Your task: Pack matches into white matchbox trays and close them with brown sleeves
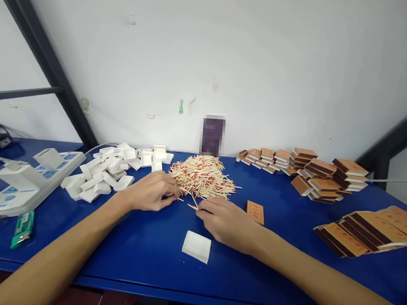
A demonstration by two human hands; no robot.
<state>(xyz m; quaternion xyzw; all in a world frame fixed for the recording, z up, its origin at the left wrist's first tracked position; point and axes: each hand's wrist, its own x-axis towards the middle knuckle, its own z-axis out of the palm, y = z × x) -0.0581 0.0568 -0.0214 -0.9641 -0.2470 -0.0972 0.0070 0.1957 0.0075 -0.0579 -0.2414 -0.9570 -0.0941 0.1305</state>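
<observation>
A heap of red-tipped matches (pixel 202 175) lies in the middle of the blue table (pixel 141 245). My left hand (pixel 151 191) rests at the heap's near left edge, fingers curled and pinching at matches. My right hand (pixel 224 221) lies at the heap's near edge, fingertips closed on a match or two. An empty white inner tray (pixel 196 246) sits just in front of my right hand. A single brown matchbox sleeve (pixel 255 212) lies to the right of that hand.
A pile of white inner trays (pixel 111 169) lies at the left, beside a white power strip (pixel 27 179) and a green lighter (pixel 22 228). Stacks of brown matchboxes (pixel 313 172) stand at the back right; rows of flat sleeves (pixel 368 229) lie at the right.
</observation>
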